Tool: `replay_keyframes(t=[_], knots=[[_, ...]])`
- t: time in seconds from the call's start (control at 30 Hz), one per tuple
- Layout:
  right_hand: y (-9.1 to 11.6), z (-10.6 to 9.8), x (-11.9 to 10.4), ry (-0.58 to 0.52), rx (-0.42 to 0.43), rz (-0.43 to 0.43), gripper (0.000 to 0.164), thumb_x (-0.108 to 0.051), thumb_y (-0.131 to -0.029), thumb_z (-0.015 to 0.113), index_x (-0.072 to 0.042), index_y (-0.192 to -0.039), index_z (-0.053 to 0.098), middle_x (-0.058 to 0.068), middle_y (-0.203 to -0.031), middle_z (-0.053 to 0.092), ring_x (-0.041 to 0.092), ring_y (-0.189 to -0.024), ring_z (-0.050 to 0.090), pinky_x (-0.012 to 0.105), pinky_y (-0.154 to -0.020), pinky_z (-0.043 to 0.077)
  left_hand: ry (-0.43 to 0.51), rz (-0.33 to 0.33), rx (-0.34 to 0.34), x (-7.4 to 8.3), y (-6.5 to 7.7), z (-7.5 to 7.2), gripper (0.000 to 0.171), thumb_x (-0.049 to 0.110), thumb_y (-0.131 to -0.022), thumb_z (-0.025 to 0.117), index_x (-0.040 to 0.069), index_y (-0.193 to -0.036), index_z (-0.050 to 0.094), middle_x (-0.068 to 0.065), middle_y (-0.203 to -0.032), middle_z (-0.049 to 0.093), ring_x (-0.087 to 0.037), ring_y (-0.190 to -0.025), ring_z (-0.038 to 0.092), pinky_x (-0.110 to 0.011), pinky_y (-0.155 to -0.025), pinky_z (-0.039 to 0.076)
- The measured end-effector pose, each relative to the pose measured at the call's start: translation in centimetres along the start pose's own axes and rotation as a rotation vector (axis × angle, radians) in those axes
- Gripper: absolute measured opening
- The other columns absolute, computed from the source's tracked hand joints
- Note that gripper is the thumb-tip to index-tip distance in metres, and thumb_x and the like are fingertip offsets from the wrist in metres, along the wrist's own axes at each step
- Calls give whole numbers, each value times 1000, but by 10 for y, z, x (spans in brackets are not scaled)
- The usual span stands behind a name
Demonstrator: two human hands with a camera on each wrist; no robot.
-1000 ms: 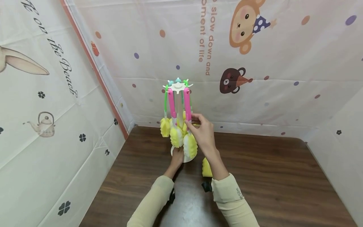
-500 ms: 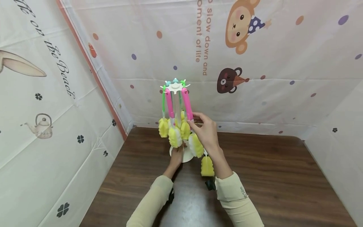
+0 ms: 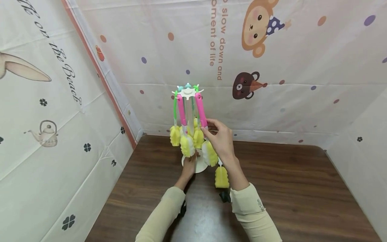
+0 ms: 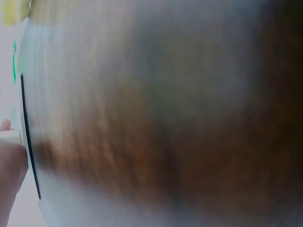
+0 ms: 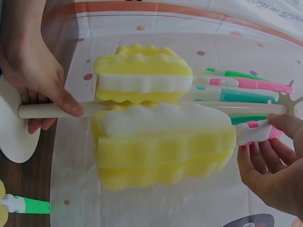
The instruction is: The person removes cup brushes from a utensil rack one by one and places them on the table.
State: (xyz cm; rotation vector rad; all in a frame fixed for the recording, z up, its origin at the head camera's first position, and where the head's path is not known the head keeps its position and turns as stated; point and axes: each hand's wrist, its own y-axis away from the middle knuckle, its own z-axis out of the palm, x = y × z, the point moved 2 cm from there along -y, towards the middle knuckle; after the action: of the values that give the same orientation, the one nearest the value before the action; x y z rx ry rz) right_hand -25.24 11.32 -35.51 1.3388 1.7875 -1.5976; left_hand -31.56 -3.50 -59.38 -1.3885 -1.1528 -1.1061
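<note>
A white rack stands upright on a round base, with several sponge brushes hanging by their handles from its top hooks. My left hand grips the pole just above the base. My right hand pinches the lower handle of a pink bottle brush whose top is at the rack's hooks. That brush's yellow and white sponge head hangs tilted outward to the right. Beside it hangs another pink brush, untouched. The left wrist view is mostly blurred tabletop, with fingers at its left edge.
Another sponge brush with a green handle lies on the brown wooden table, near my right forearm. Behind and to the left, printed cloth walls rise from the table's edges.
The pink brush's lower end has swung outward to the right with my right hand. The brush on the table shows more fully. My left hand stays at the pole.
</note>
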Motion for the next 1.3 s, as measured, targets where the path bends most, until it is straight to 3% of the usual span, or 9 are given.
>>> replay_keyframes(t=[0.2, 0.37, 0.5, 0.77, 1.03, 1.3], knots=[[-1, -2, -2, -18, 6, -1, 30, -14, -90, 80, -2, -118, 73, 12, -100, 75, 21, -89, 73, 26, -79, 60, -35, 7, 5, 2, 0, 0, 48, 42, -111, 40, 4, -114, 69, -17, -118, 67, -33, -119, 60, -53, -106, 43], [-1, -4, -5, -22, 0, 17, 32, -14, -90, 80, -2, -119, 72, 12, -100, 75, 21, -89, 73, 25, -79, 59, -57, 1, 12, 3, 1, -2, 48, 37, -112, 41, -2, -116, 68, -20, -118, 67, -36, -117, 61, -55, -106, 43], [-1, -7, -6, -33, 5, 23, 33, -13, -89, 80, -1, -119, 72, 13, -99, 74, 22, -89, 73, 25, -79, 59, -73, 21, 4, 4, 0, -3, 54, 41, -111, 40, -5, -118, 66, -21, -118, 67, -36, -117, 61, -55, -106, 43], [3, -12, -2, -56, 16, 29, 30, -12, -88, 81, -3, -116, 74, 11, -101, 76, 21, -88, 74, 22, -78, 59, -57, 22, -1, 4, 1, -3, 63, 53, -108, 39, -3, -121, 65, -19, -118, 67, -35, -117, 60, -54, -105, 44], [7, -18, 5, -69, 13, 45, 30, -10, -88, 81, -3, -116, 74, 14, -106, 76, 25, -90, 76, 21, -77, 59, -53, 15, -1, 5, 0, -3, 66, 54, -108, 39, -5, -119, 65, -19, -117, 67, -34, -117, 61, -53, -104, 44], [14, -27, 18, -44, 3, 107, 30, -10, -88, 81, -3, -117, 74, 16, -103, 76, 25, -89, 76, 21, -74, 59, -78, 29, 26, 2, 0, -2, 56, 45, -110, 40, -2, -112, 70, -17, -114, 69, -33, -117, 61, -51, -104, 45]])
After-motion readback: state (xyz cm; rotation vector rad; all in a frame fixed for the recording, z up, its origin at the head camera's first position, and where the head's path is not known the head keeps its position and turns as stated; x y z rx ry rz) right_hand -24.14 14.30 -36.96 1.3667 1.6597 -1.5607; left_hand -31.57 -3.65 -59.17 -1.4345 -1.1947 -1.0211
